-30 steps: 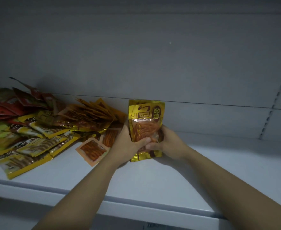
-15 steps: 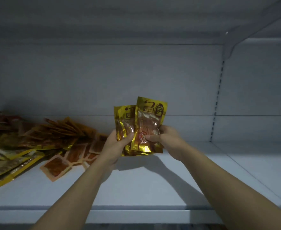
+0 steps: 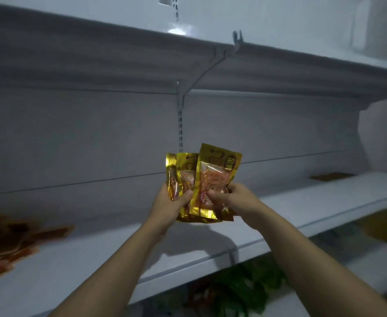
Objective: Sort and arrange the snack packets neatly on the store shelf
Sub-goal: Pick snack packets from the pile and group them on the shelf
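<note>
A fanned bunch of gold snack packets (image 3: 213, 172) with orange contents is held upright above the white shelf (image 3: 110, 255). My left hand (image 3: 169, 202) grips the left packets from behind, thumb across their front. My right hand (image 3: 230, 197) pinches the frontmost, rightmost packet at its lower half. At the far left of the shelf lies a blurred heap of orange packets (image 3: 12, 245).
A slotted upright (image 3: 180, 124) and bracket divide the back wall. An upper shelf (image 3: 188, 62) overhangs. To the right, a flat dark packet (image 3: 332, 176) lies on the adjoining shelf. Green items (image 3: 240, 291) show on the level below.
The view has swung right and up: the packet heap slid to the far left edge. Both hands keep hold of the gold packets, now lifted clear of the shelf and fanned wider.
</note>
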The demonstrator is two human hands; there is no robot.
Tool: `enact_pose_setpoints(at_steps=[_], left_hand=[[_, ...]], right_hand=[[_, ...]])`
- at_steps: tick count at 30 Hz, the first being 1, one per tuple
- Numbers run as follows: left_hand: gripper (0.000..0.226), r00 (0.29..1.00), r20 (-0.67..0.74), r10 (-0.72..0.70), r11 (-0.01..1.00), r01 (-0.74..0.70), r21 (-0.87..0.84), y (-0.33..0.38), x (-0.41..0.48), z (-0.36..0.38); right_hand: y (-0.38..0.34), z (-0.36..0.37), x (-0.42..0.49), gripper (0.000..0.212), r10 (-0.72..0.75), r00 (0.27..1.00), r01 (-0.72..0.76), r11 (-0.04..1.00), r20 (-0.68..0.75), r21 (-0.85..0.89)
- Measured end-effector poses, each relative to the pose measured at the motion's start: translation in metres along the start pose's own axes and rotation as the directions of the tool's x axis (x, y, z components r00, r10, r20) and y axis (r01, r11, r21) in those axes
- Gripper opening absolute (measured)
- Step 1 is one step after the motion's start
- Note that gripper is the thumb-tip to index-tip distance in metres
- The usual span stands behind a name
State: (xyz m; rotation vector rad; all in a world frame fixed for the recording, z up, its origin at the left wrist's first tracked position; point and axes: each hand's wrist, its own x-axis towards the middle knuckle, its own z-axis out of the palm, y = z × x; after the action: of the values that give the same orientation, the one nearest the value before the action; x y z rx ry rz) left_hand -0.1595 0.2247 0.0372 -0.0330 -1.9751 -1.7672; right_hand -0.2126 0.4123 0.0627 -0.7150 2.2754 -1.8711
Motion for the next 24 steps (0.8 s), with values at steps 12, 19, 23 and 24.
enact_pose_setpoints(at_steps=[12, 19, 23, 24], left_hand=[[0.039, 0.967, 0.247, 0.062, 0.998, -0.053, -0.042, 0.02, -0.007, 0.188], [0.051, 0.918, 0.387, 0.085, 0.996, -0.068, -0.058, 0.017, 0.009, 0.257], [0.066, 0.881, 0.463, 0.092, 0.996, -0.074, -0.058, 0.011, 0.029, 0.297], [0.071, 0.869, 0.487, 0.092, 0.996, -0.072, -0.059, 0.009, 0.035, 0.308]], right_hand=[[0.032, -0.158, -0.086, 0.041, -0.042, 0.92, 0.018, 0.998, -0.389, -0.065], [0.055, -0.209, -0.102, 0.045, 0.009, 0.841, -0.019, 1.0, -0.542, -0.013], [0.07, -0.246, -0.101, 0.046, 0.012, 0.796, -0.022, 1.0, -0.605, -0.009], [0.073, -0.256, -0.099, 0.045, 0.011, 0.787, -0.026, 1.0, -0.616, -0.016]])
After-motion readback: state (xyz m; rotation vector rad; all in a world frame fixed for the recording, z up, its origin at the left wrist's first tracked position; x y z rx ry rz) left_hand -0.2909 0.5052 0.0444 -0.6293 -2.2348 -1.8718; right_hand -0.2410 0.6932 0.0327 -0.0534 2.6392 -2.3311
